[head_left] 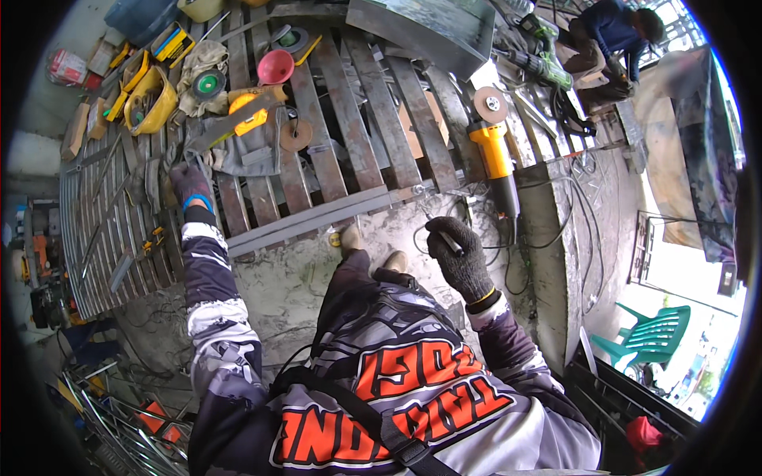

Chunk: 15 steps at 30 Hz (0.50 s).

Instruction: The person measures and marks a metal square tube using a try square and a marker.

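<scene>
My left hand (190, 184), in a dark glove, reaches over the left part of the slatted metal bench, beside a grey cloth (246, 155). Its fingertips are hard to make out against the bench. Just beyond it lies a flat metal strip (226, 127) next to a yellow tape measure (251, 116). My right hand (462, 258), gloved in dark grey knit, is held off the bench's near edge, its fingers curled round a short dark pen-like tool (452, 243). A long grey steel bar (309, 218) lies along that edge, between my hands.
A yellow angle grinder (495, 151) rests at the bench's right end, its cable trailing down. Yellow bins (151, 103), a pink bowl (275, 67) and a large metal box (429, 32) stand farther back. Another person (607, 47) crouches at upper right, near a green power tool (548, 59).
</scene>
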Each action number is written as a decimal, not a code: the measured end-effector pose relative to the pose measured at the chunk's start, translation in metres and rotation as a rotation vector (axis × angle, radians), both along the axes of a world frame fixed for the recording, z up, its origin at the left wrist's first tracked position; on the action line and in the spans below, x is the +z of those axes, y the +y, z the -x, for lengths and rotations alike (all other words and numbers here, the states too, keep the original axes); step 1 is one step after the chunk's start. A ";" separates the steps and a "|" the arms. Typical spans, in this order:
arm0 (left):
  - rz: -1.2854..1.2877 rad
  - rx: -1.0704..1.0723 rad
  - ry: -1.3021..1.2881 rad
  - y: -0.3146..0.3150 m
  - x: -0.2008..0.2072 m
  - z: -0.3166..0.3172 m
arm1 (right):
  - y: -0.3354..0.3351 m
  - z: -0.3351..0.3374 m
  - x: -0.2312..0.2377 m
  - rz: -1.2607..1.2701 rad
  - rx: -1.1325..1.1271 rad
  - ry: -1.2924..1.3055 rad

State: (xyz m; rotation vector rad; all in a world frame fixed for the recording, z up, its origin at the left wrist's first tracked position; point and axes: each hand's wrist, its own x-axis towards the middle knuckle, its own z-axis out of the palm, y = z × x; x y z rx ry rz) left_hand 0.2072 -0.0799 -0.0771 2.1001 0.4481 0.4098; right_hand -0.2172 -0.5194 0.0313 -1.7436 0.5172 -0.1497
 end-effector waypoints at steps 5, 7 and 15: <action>0.035 -0.084 0.120 -0.015 0.015 -0.020 | -0.003 -0.001 0.000 0.096 -0.044 -0.016; 0.000 -0.090 0.097 -0.009 -0.001 -0.011 | -0.001 -0.003 0.004 0.054 -0.073 0.028; -0.102 -0.193 0.074 -0.059 0.031 0.015 | -0.005 0.008 -0.024 0.063 -0.089 -0.069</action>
